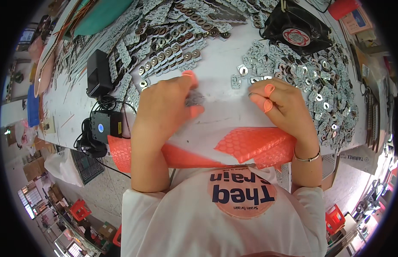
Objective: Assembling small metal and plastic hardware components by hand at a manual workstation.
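Note:
My left hand, with orange finger cots on its thumb and a finger, is closed around a blurred clump of small grey plates. To the right, my right hand has its fingers curled and pinched together, also with orange cots; whatever lies between its tips is too small to make out. Just beyond those fingertips a loose plate with small holes rests on the white table. A big heap of similar plates, some with round metal discs, spreads beside my right hand. Stacked rows of disc-bearing plates lie past my left hand.
A black fan stands at the back right. Black power adapters with tangled cables sit at the left. Orange bubble wrap lines the table's near edge under my forearms. A green container is at the far left.

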Available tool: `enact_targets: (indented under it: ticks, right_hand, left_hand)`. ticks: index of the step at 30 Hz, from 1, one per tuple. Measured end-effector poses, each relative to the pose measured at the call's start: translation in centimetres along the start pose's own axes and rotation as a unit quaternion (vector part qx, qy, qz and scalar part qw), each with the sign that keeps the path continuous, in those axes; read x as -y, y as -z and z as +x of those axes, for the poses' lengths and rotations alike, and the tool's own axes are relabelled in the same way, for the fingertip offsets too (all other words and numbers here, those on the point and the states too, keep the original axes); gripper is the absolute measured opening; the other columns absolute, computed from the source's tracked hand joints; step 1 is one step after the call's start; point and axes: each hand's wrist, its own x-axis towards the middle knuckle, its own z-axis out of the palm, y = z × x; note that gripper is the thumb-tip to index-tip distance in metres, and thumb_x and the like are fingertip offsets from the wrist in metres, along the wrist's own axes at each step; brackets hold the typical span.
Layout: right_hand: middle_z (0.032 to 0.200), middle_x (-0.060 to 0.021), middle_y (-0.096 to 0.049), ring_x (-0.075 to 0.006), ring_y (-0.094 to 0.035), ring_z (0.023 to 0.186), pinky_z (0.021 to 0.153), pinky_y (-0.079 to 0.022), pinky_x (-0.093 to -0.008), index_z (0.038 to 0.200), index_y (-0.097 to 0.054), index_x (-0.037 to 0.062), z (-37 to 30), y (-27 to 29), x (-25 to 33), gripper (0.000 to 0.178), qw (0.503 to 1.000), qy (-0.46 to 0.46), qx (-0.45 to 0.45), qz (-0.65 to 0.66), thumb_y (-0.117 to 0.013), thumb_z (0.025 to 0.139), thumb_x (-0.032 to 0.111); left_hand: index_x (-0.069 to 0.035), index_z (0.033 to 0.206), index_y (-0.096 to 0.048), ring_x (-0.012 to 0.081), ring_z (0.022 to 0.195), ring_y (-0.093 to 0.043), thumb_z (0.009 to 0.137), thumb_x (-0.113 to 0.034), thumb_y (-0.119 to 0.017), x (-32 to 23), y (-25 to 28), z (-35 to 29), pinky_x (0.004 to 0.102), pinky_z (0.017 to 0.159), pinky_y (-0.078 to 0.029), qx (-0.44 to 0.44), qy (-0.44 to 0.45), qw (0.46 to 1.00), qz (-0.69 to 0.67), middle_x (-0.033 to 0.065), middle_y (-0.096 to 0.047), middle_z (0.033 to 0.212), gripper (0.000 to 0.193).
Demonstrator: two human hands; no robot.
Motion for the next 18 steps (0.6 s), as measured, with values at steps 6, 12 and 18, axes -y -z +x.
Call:
enact_targets:
  ticks: [6,12,18]
  right_hand:
    - [0.094,-0.0127,-0.066,-0.0205,-0.062,0.081,0.071,-0.048,-0.0305,0.085,-0.065,-0.0003,-0.4,0.5,-0.6,0.012,0.994,-0.055,-0.031,0.094,-0.063,0.084,0.011]
    - [0.108,-0.0167,-0.063,-0.0188,-0.061,0.086,0.074,-0.049,-0.0312,0.083,-0.064,0.0008,-0.4,-0.1,-0.2,0.022,0.955,0.009,0.002,0.297,-0.062,0.088,0.022]
    - [0.107,-0.0145,-0.063,-0.0155,-0.060,0.086,0.073,-0.049,-0.0282,0.087,-0.058,0.0032,-0.3,1.9,0.0,0.027,0.880,-0.179,-0.052,0.437,-0.054,0.093,0.029]
  left_hand:
    - [-0.006,0.111,-0.058,0.0142,0.075,-0.059,0.067,-0.012,-0.078,-1.8,-1.2,2.2,0.0269,0.069,-0.049,-0.006,-0.164,0.899,-0.407,0.0057,-0.062,0.091,0.048]
    - [-0.003,0.103,-0.057,0.0100,0.072,-0.056,0.072,-0.001,-0.075,-3.2,-2.4,4.1,0.0244,0.064,-0.051,-0.110,-0.134,0.709,-0.683,0.0037,-0.057,0.088,0.036]
    - [-0.003,0.093,-0.049,0.0124,0.067,-0.059,0.073,-0.002,-0.076,-3.4,-2.5,4.3,0.0256,0.055,-0.054,-0.097,-0.066,0.697,-0.707,0.0055,-0.053,0.087,0.034]
